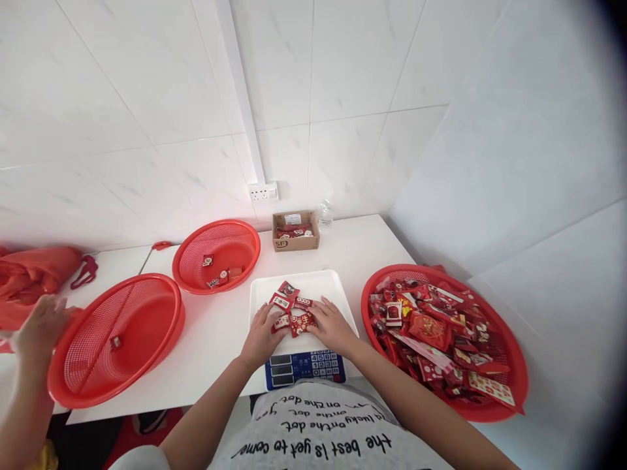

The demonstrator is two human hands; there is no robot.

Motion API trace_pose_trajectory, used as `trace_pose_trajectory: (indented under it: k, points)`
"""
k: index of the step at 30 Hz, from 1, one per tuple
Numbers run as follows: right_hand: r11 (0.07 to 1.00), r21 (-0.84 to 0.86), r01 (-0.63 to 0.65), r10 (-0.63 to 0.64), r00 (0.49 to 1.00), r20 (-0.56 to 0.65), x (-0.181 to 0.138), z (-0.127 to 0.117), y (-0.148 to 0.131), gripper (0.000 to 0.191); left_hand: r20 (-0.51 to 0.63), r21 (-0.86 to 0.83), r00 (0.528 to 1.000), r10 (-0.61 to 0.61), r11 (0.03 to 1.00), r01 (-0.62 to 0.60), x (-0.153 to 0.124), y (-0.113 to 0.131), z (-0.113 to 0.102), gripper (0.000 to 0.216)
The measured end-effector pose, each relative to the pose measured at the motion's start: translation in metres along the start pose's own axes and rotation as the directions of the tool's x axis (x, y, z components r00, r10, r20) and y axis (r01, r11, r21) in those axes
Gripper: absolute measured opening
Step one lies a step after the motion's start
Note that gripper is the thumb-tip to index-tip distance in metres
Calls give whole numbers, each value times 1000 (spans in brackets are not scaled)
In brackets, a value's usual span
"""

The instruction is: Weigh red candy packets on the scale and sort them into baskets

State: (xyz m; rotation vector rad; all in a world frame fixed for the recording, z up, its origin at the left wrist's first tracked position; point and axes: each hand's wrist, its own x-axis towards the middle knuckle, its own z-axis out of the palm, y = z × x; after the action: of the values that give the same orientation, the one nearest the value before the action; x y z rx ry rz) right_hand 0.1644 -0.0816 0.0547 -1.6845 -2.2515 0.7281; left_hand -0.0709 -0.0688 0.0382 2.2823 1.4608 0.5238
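Several small red snack packets point(289, 289) lie in a loose cluster on the white pan point(262, 287) of a weighing scale. My left hand point(263, 338) rests at the cluster's left side, fingers curled against a red and white packet point(281, 322). From the right, my right hand point(334, 328) closes its fingers on the edge of a larger red packet point(300, 324) with white lettering. The scale's blue keypad panel point(304, 369) faces me below the pan. Undersides of my fingers are hidden.
A red basket point(520, 372) heaped with red packets stands right. Two red baskets, one at the left front point(166, 339) and another behind it point(252, 245), hold few packets. A cardboard box point(296, 244) sits by the wall. Another person's hand point(39, 329) shows far left.
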Motion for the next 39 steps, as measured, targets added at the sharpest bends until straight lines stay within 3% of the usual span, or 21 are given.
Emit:
trace_pose_trajectory:
  k: [6, 10, 14, 19, 22, 25, 28, 32, 39]
  points:
    - [998, 9, 69, -69, 998, -8, -4, 2, -12, 44, -10, 31, 999, -31, 999, 31, 4, 16, -4, 26]
    - [992, 34, 119, -116, 991, -66, -7, -1, -17, 27, 29, 25, 998, -55, 998, 54, 5, 23, -8, 27]
    - [992, 72, 102, -99, 994, -45, -8, -4, -16, 21, 12, 20, 993, -116, 993, 115, 0, 23, -11, 29]
    - [981, 186, -63, 94, 982, -165, -2, -15, -7, 11, -3, 9, 979, -203, 979, 203, -1, 29, -15, 26]
    - [919, 357, -170, 283, 914, -292, 6, -25, 2, 11, -6, 8, 967, -256, 967, 256, 1, 36, -14, 23]
    - [862, 419, -285, 431, 847, -311, 17, -32, 8, 14, 15, 60, 959, -282, 958, 281, 5, 45, -9, 19]
    - [897, 280, -342, 411, 877, -246, 26, -32, 10, 12, 39, 133, 969, -243, 963, 236, 12, 52, -5, 18]
    - [947, 146, -285, 309, 934, -177, 30, -23, 8, 12, 54, 196, 980, -193, 964, 179, 20, 56, -2, 16]
    - [949, 124, -291, 307, 942, -136, 27, -21, 11, 17, 37, 169, 993, -110, 980, 102, 24, 49, -1, 12]
